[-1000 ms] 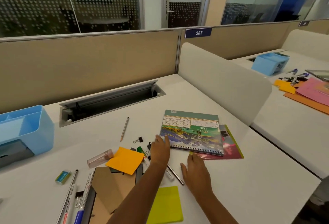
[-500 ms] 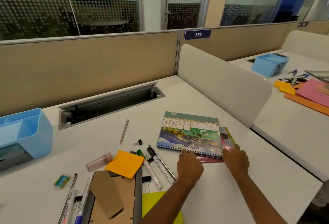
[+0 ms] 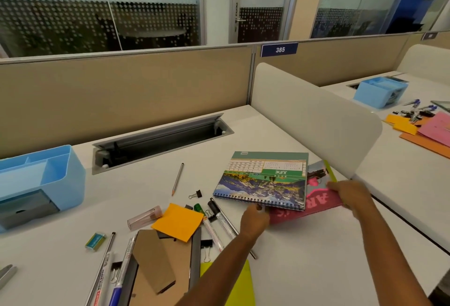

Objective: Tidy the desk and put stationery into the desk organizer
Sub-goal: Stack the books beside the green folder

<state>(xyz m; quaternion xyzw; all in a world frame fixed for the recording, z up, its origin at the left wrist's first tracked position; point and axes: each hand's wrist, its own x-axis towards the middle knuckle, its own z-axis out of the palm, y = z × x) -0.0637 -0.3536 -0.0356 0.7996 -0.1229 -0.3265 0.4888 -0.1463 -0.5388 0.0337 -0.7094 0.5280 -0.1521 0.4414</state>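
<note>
A spiral calendar showing June lies on top of a pink booklet at the desk's middle right. My left hand pinches the booklet's near left corner, just under the calendar's spiral edge. At the booklet's right edge, my right hand grips it beside the white divider. The light blue desk organizer stands at the far left. Loose stationery lies between: a pencil, a black binder clip, orange sticky notes, markers, an eraser and pens.
A brown frame back and a yellow-green pad lie near the front edge. An open cable tray runs along the back. The white divider bounds the right side; beyond it, another organizer and papers.
My left hand slid right along the calendar's spiral edge to the booklet's corner. My right hand moved right to the booklet's far edge. The pink booklet now shows further from under the calendar.
</note>
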